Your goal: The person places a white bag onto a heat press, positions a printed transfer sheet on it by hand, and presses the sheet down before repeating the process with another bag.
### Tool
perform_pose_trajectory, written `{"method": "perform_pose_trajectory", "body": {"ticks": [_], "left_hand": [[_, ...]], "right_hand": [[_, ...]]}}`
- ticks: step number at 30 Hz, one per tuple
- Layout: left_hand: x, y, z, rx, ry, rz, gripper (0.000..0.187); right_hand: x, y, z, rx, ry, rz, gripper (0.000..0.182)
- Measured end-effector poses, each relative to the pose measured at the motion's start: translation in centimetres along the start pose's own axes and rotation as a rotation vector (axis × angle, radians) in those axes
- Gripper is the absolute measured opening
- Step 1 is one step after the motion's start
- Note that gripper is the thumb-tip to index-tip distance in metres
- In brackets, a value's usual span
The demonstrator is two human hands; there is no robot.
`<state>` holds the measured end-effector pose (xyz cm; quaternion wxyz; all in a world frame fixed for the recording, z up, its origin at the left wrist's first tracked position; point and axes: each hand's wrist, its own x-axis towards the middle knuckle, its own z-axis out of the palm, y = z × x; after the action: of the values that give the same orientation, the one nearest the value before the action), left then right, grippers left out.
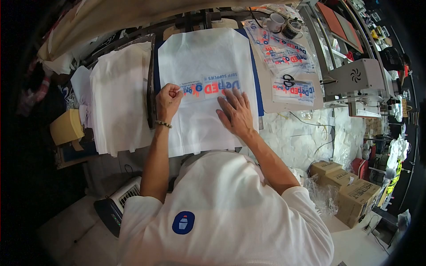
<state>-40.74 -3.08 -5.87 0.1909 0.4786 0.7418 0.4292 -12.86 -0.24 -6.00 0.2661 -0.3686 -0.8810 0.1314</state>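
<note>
A white bag-like sheet (pixel 199 48) lies flat on a dark blue board (pixel 258 84). Across its middle is a clear film with red and blue lettering (pixel 212 88). My left hand (pixel 169 98) is closed in a pinch at the film's left end, but what is between the fingertips is too small to make out. Fingers spread, my right hand (pixel 237 113) lies flat over the right end of the lettering and holds nothing.
A stack of white sheets (pixel 120 97) lies at the left. Printed films (pixel 284 57), black scissors (pixel 288 80) and two mugs (pixel 274 22) are on the right board. A machine with a vent (pixel 355 75) stands farther right, above cardboard boxes (pixel 355 199).
</note>
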Motion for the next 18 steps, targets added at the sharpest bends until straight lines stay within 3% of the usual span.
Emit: {"method": "perform_pose_trajectory", "body": {"ticks": [18], "left_hand": [[-0.2,-0.3,1.2,-0.029,0.113,0.051,0.018]], "right_hand": [[0.0,-1.1,-0.3,-0.052,-0.026,0.069,0.048]]}}
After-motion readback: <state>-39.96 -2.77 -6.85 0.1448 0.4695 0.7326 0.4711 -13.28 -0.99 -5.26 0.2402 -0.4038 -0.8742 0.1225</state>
